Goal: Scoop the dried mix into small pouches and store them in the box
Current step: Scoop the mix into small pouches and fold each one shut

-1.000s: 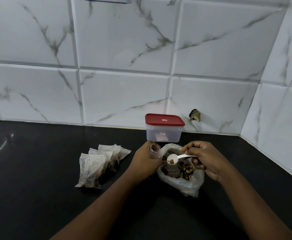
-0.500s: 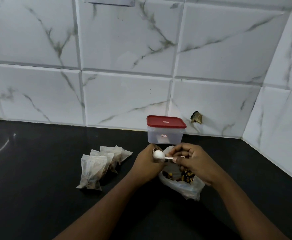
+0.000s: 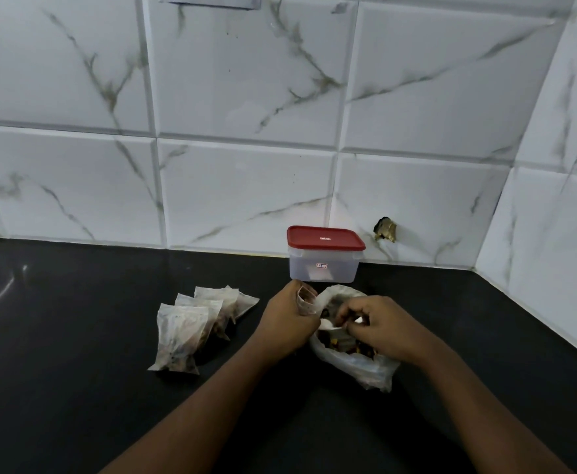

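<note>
- Black countertop (image 3: 58,336): carries every item listed; white marbled tile wall (image 3: 246,183) behind.
- Filled pouches (image 3: 195,326): translucent, several, overlapping in a cluster at left. Well apart from the box, not yet stored.
- Left hand (image 3: 290,323): fingers curled round the small pouch (image 3: 306,301) and clamped on its body. The pouch mouth faces up and slightly right, just above the knuckles.
- Box (image 3: 324,268): clear plastic, red lid (image 3: 324,237) on. Far side, against the wall, just beyond both hands.
- Spoon (image 3: 328,324): white, blurred. Long axis runs left to right, bowl end at left, just beside the left hand and below the pouch mouth. Loaded or empty: cannot tell.
- Bag (image 3: 359,369): thin plastic, mouth open, lying at near right. Dried mix (image 3: 335,343) shows inside, under the spoon.
- Right hand (image 3: 379,328): fingers bunched together, pinching the spoon handle, held over the bag.
- Judgement: filling step in hand. The coming move turns on the bowl lying right of and lower than the pouch mouth. A short lift up and left should bring it over the opening. The right hand would travel while the left only steadies. If the bowl is empty, the mix lies straight below it.
</note>
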A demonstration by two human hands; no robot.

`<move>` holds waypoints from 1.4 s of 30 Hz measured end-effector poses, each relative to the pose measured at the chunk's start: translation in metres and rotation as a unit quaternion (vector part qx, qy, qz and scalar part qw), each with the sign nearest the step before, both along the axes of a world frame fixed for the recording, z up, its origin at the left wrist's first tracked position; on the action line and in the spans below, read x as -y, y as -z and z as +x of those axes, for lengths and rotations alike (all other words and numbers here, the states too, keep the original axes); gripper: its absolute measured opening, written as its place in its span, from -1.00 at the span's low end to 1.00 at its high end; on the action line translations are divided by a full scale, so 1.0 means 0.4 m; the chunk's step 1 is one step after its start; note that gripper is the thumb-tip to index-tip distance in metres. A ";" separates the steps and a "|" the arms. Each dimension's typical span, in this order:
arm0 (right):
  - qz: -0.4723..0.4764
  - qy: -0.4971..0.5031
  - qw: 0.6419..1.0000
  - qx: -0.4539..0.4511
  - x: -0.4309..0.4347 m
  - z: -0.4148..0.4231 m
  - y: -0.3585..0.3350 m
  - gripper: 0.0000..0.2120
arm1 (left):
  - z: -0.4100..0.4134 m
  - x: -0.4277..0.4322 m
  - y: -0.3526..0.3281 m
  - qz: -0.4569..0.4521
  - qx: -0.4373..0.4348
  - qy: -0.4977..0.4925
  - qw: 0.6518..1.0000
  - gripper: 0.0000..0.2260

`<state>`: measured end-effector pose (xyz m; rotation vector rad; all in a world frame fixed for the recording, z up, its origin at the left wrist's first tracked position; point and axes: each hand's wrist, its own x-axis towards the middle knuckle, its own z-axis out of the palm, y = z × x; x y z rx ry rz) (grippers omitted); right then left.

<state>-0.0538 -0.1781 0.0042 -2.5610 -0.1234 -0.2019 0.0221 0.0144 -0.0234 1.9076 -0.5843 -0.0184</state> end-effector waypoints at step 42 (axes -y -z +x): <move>0.325 -0.024 0.945 0.031 -0.019 0.001 -0.004 -0.85 | 0.011 0.006 0.020 -0.009 0.021 0.000 1.000 -0.73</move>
